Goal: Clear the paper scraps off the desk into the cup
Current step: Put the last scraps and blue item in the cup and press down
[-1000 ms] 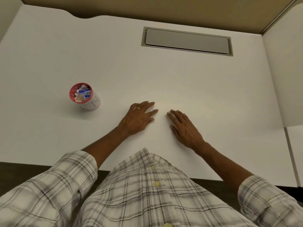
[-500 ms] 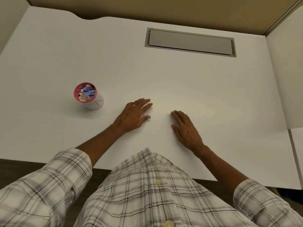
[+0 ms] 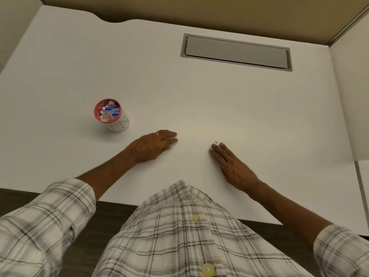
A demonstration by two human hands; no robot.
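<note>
A small white cup (image 3: 114,116) with a red rim stands on the white desk (image 3: 199,100), left of centre. Torn paper scraps (image 3: 109,112) fill it. My left hand (image 3: 152,145) lies flat on the desk just right of the cup, fingers straight and pointing right. My right hand (image 3: 232,165) also rests flat on the desk, fingers straight. A tiny speck (image 3: 216,141) lies just beyond its fingertips. Neither hand holds anything.
A grey cable flap (image 3: 236,51) is set into the back of the desk. A white partition (image 3: 353,96) rises on the right. The desk's front edge runs just before my checked shirt (image 3: 179,232).
Both hands have slid a little back toward me across the desk, and the left fingers have drawn closer together. The cup has not moved.
</note>
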